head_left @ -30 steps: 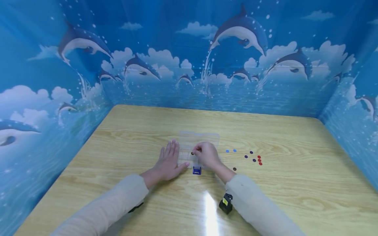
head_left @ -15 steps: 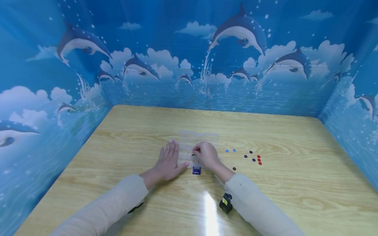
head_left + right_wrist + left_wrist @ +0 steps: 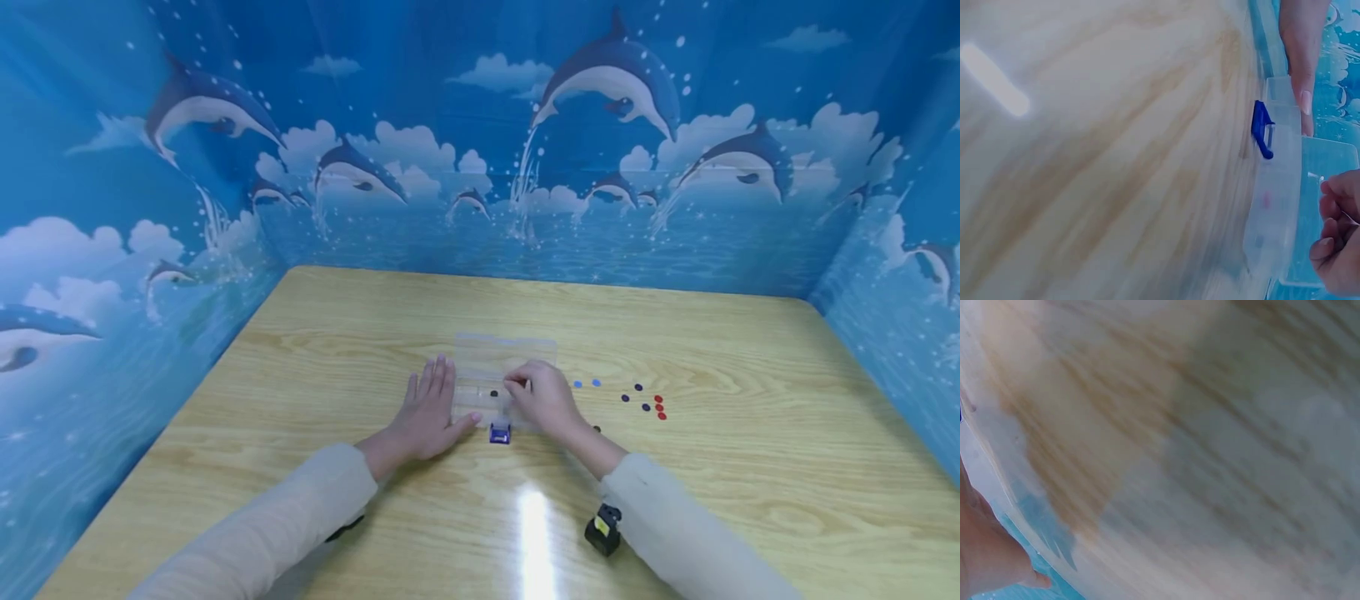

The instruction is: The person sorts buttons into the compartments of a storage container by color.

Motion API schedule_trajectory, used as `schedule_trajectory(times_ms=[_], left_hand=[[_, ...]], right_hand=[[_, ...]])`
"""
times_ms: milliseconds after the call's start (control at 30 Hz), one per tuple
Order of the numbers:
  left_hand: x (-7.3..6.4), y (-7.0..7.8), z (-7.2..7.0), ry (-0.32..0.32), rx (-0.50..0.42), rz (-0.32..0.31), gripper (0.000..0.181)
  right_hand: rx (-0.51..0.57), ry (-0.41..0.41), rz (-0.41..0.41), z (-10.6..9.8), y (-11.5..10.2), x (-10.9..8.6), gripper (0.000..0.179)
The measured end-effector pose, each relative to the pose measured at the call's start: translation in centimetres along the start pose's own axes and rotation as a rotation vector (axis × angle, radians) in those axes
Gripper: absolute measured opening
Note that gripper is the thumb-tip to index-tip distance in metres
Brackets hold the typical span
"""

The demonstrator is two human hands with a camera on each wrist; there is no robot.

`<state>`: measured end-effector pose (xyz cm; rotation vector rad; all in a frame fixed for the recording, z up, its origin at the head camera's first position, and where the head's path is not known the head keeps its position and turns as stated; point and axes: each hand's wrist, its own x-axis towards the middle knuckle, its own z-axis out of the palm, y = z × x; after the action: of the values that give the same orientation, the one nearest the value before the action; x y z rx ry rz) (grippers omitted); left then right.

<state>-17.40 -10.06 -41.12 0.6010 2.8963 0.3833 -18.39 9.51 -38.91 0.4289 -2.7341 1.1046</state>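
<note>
A clear plastic box (image 3: 467, 413) with divided compartments stands mid-table, its clear lid (image 3: 480, 346) laid back behind it. A dark button (image 3: 493, 393) is seen inside the box. My left hand (image 3: 427, 417) lies beside the box's left side, fingers straight, thumb at the front edge. Over the right part of the box is my right hand (image 3: 543, 398), its fingers loosely bent. In the right wrist view, no object shows between the fingers (image 3: 1330, 209). A blue latch (image 3: 499, 433) sticks out at the box's front.
Right of the box lie two light blue buttons (image 3: 596, 382), several dark purple buttons (image 3: 646, 407) and several red buttons (image 3: 660, 408). Another dark button (image 3: 597, 429) is partly hidden by the right wrist. A curtain with dolphins (image 3: 480, 225) borders the wooden table (image 3: 375, 317).
The dark button that my right hand pinched now sits in the box, let go. My right hand and forearm have moved a little to the right. The left hand stays in place.
</note>
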Motion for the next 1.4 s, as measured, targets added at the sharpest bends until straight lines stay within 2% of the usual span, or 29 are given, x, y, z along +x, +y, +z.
schedule_trajectory(times_ms=[167,367,667,1400], left_hand=[[0.1,-0.1,0.1,0.017,0.011,0.003,0.087],[0.1,-0.1,-0.1,0.013,0.005,0.002,0.087],[0.2,-0.1,0.0,0.008,0.007,0.001,0.087],[0.1,0.0,0.1,0.009,-0.004,0.005,0.086]], right_hand=[[0.025,-0.003,-0.040,-1.1,0.4,-0.9,0.010],[0.054,0.035,-0.057,-1.6,1.2,-1.7,0.011],[0.101,0.007,-0.008,-2.2,2.2,-2.5,0.018],[0.123,-0.047,0.031,-3.8,4.7,-4.3,0.039]])
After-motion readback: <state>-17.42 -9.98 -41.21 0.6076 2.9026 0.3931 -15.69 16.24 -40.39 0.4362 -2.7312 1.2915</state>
